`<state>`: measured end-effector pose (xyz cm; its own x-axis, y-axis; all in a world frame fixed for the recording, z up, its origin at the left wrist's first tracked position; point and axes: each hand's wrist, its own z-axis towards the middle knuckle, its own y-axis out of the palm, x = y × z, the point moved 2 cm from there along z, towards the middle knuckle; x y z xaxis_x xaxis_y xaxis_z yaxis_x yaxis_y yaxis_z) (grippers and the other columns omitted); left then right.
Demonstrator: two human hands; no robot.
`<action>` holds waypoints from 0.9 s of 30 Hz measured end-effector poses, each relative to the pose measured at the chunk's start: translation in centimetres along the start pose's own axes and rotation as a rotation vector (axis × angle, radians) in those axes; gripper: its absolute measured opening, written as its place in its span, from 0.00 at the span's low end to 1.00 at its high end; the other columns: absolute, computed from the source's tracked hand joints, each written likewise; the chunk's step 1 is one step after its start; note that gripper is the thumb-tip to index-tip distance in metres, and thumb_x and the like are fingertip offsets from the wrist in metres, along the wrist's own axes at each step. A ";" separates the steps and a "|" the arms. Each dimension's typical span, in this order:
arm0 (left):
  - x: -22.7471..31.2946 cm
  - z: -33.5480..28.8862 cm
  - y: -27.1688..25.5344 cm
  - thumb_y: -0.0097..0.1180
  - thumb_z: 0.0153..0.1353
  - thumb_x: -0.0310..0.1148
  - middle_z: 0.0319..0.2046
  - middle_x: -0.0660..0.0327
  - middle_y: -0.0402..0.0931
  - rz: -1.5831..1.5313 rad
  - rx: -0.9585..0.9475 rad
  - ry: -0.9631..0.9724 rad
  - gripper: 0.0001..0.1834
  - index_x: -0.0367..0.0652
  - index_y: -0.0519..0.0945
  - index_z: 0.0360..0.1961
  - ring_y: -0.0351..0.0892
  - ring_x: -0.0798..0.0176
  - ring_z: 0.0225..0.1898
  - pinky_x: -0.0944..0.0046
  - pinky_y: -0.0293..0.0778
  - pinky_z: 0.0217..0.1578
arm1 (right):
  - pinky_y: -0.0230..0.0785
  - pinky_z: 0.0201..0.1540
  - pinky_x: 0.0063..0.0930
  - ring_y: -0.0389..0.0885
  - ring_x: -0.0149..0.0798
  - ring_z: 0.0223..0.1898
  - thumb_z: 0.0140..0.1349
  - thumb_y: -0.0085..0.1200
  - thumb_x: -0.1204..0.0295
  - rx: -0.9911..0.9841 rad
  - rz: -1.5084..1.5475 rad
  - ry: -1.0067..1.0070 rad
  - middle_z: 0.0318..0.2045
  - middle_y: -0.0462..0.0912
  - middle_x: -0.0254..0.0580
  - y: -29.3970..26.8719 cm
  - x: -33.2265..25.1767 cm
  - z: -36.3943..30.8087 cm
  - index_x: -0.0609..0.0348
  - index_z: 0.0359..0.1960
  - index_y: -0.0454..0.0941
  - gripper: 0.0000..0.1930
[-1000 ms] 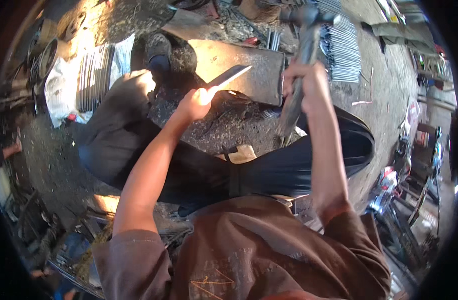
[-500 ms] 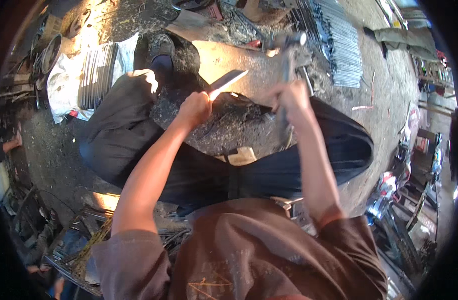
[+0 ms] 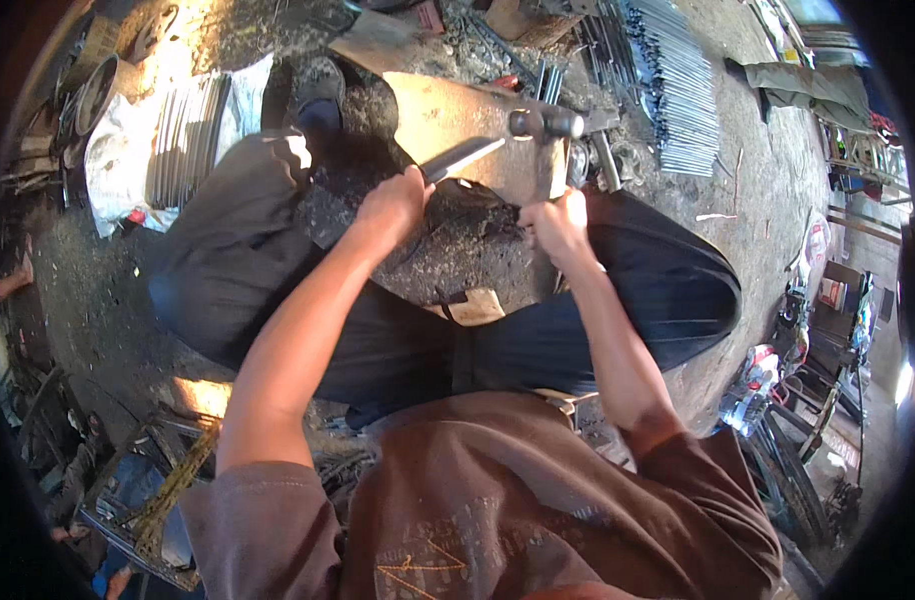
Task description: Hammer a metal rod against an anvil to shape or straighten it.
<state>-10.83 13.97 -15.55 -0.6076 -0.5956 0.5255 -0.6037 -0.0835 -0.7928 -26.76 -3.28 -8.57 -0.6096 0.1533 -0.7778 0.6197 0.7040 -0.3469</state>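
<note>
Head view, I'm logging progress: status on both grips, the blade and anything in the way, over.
Left grip closed on blade. Right grip closed on hammer. In view, blade slants across sunlit panel, tip near hammer. Nothing seen between them.

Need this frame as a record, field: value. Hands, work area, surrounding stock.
Left hand: closed on one end of a flat metal blade
Blade direction: free end toward upper right
Right hand: gripping a hammer by its handle
Hammer head: overlaps the sunlit slab in view; contact unclear
Right-side stock: pile of grey rods
Left-side stock: row of rods on white sheeting
</note>
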 end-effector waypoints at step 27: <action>-0.8 1.7 -0.6 0.36 0.71 0.56 0.35 0.36 0.77 -0.291 -0.244 -0.076 0.33 0.32 0.78 0.41 0.78 0.36 0.43 0.48 0.72 0.40 | 0.73 0.32 0.31 0.78 0.36 0.25 0.55 0.45 0.79 -0.105 0.182 -1.157 0.23 0.76 0.42 -8.8 -18.9 -6.2 0.67 0.33 0.74 0.07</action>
<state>-9.04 13.13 -16.01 -0.3583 -0.6336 0.6857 -0.8557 -0.0709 -0.5127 -23.77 -8.09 12.46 0.3297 -0.4256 -0.8427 0.5748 0.7986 -0.1784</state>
